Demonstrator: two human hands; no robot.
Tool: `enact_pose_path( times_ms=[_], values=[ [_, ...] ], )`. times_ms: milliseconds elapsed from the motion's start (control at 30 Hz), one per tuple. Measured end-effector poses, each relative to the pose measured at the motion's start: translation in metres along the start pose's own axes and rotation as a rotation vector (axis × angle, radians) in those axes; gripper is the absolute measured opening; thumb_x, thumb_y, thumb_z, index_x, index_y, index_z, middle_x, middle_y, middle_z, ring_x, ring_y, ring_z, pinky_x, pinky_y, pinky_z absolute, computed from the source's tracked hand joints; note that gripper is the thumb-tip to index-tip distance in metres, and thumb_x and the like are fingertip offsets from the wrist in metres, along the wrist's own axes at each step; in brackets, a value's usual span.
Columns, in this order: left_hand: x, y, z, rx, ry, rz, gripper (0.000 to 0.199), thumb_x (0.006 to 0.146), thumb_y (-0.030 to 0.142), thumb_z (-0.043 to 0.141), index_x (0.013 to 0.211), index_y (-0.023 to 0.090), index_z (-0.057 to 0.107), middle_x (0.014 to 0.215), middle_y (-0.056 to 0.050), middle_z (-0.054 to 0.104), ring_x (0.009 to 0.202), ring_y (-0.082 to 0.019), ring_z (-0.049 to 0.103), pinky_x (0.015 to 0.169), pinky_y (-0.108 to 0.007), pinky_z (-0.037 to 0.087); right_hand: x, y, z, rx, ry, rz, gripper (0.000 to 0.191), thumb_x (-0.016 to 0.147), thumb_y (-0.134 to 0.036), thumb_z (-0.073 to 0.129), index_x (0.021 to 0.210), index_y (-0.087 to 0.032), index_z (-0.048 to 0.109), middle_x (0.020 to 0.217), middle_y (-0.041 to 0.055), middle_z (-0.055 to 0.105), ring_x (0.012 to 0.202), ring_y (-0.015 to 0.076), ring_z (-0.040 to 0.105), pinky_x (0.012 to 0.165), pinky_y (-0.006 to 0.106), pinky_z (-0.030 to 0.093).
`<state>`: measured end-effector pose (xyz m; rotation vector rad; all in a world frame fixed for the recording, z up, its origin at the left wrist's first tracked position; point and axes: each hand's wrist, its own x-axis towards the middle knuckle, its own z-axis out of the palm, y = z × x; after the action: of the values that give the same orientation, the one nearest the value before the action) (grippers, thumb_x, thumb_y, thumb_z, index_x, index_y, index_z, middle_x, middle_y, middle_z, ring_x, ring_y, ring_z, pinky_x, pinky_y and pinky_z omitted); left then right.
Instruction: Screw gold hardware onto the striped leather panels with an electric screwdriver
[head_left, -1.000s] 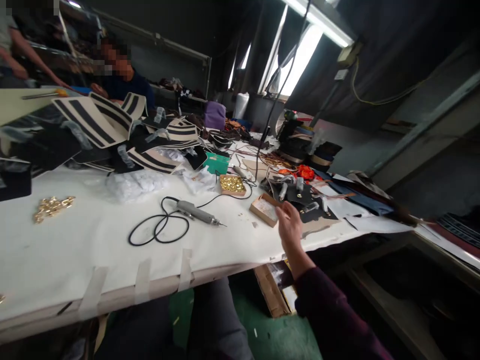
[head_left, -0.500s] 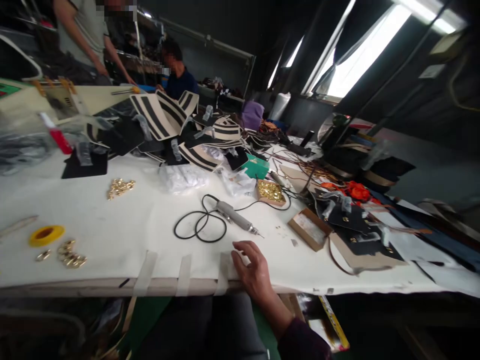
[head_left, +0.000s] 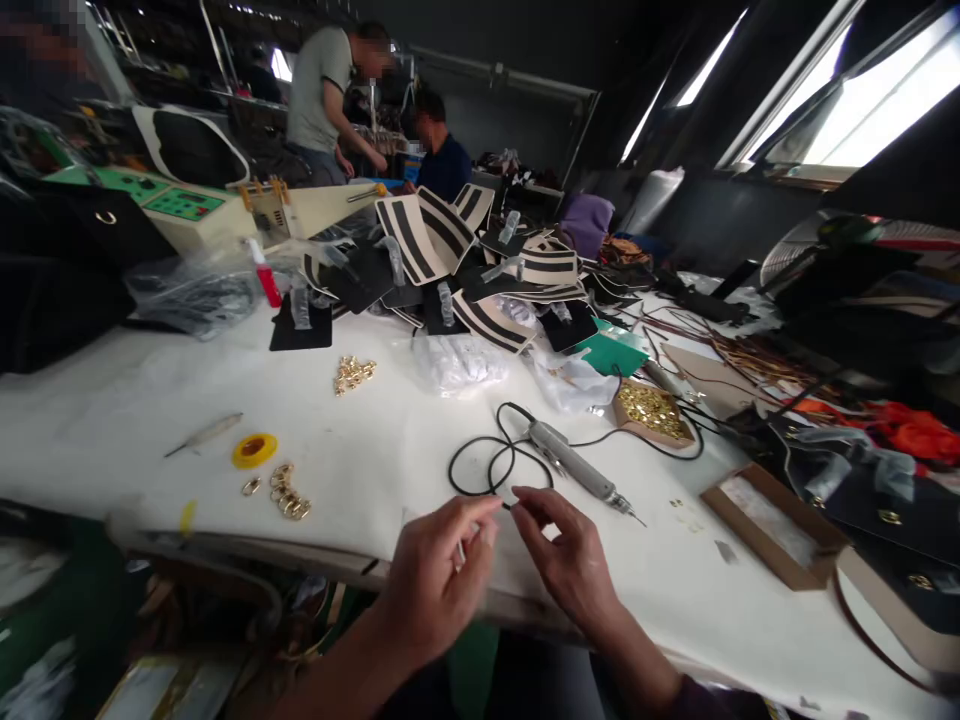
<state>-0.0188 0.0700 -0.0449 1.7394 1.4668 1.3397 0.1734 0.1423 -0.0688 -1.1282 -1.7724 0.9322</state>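
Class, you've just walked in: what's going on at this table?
The person's left hand and right hand are close together above the near edge of a white table; whether they hold anything is unclear. A grey tool with a looped cord lies just beyond. Gold clasps, a yellow roll and a box of gold bits lie about.

The person wears a dark purplish sleeve (head_left: 694, 699) and dark trousers (head_left: 541, 682).

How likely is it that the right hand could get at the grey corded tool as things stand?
Probably yes: the right hand is close to the grey corded tool, with only its cord and the white tabletop between them.
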Motion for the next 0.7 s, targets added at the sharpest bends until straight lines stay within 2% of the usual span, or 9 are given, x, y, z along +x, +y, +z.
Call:
enact_pose_path(
  times_ms=[67, 133, 233, 300, 400, 533, 633, 700],
  values=[
    [0.004, -0.026, -0.010, 0.036, 0.023, -0.132, 0.034, 0.104, 0.040, 0.052, 0.117, 0.018, 0.075, 0.077, -0.003, 0.075, 0.060, -0.013, 0.064, 0.057, -0.022, 0.051, 0.018, -0.005, 0.017, -0.005, -0.035, -0.027, 0.017, 0.096, -0.035, 0.070, 0.106, -0.025, 0.079, 0.087, 0.0057, 0.073, 0.075, 0.0218, 0.068, 0.067, 0.035, 0.054],
    [0.002, -0.044, -0.014, 0.032, 0.021, -0.198, 0.036, 0.105, 0.043, 0.051, 0.097, 0.018, 0.076, 0.069, -0.001, 0.070, 0.060, -0.014, 0.063, 0.058, -0.022, 0.050, 0.036, -0.011, 0.035, 0.001, -0.072, -0.065, 0.018, 0.096, -0.034, 0.069, 0.107, -0.024, 0.079, 0.089, 0.0058, 0.073, 0.074, 0.0202, 0.067, 0.068, 0.033, 0.054],
    [-0.004, -0.055, -0.011, 0.036, 0.008, -0.196, 0.034, 0.105, 0.042, 0.051, 0.091, 0.020, 0.074, 0.070, 0.000, 0.070, 0.062, -0.013, 0.065, 0.061, -0.021, 0.049, 0.062, -0.018, 0.054, 0.021, -0.121, -0.089, 0.019, 0.096, -0.034, 0.068, 0.107, -0.024, 0.081, 0.090, 0.0058, 0.075, 0.072, 0.0182, 0.067, 0.068, 0.032, 0.054],
    [-0.006, -0.057, -0.006, 0.065, -0.009, -0.147, 0.033, 0.104, 0.041, 0.052, 0.088, 0.021, 0.072, 0.070, 0.001, 0.069, 0.063, -0.013, 0.065, 0.062, -0.021, 0.048, 0.082, -0.018, 0.056, 0.015, -0.121, -0.082, 0.020, 0.095, -0.035, 0.068, 0.105, -0.023, 0.081, 0.090, 0.0053, 0.076, 0.072, 0.0177, 0.067, 0.070, 0.031, 0.054],
    [-0.009, -0.061, -0.001, 0.117, 0.007, -0.095, 0.036, 0.105, 0.042, 0.053, 0.080, 0.021, 0.069, 0.066, 0.002, 0.064, 0.061, -0.012, 0.062, 0.063, -0.022, 0.047, 0.113, -0.008, 0.037, -0.073, -0.073, -0.053, 0.020, 0.094, -0.034, 0.068, 0.103, -0.022, 0.081, 0.091, 0.0048, 0.077, 0.076, 0.0181, 0.069, 0.075, 0.031, 0.055],
    [-0.012, -0.073, 0.002, 0.207, 0.025, -0.016, 0.041, 0.104, 0.041, 0.054, 0.070, 0.021, 0.061, 0.061, 0.003, 0.057, 0.055, -0.011, 0.056, 0.058, -0.020, 0.044, 0.153, 0.018, -0.016, -0.245, 0.034, 0.071, 0.015, 0.085, -0.031, 0.073, 0.095, -0.025, 0.082, 0.089, 0.0045, 0.079, 0.079, 0.0219, 0.070, 0.079, 0.035, 0.053],
    [-0.012, -0.081, 0.005, 0.271, 0.055, 0.109, 0.045, 0.104, 0.039, 0.055, 0.063, 0.021, 0.055, 0.056, 0.004, 0.051, 0.048, -0.009, 0.051, 0.052, -0.020, 0.042, 0.188, 0.032, -0.049, -0.268, 0.100, 0.135, 0.008, 0.076, -0.026, 0.080, 0.084, -0.024, 0.082, 0.081, 0.0042, 0.078, 0.077, 0.0243, 0.068, 0.080, 0.037, 0.052],
    [-0.012, -0.085, 0.008, 0.317, 0.093, 0.179, 0.044, 0.105, 0.038, 0.053, 0.064, 0.021, 0.056, 0.057, 0.004, 0.052, 0.047, -0.009, 0.049, 0.051, -0.021, 0.041, 0.217, 0.037, -0.059, -0.242, 0.139, 0.167, 0.011, 0.072, -0.026, 0.083, 0.083, -0.024, 0.081, 0.083, 0.0044, 0.078, 0.081, 0.0250, 0.069, 0.083, 0.037, 0.052]
  ],
)
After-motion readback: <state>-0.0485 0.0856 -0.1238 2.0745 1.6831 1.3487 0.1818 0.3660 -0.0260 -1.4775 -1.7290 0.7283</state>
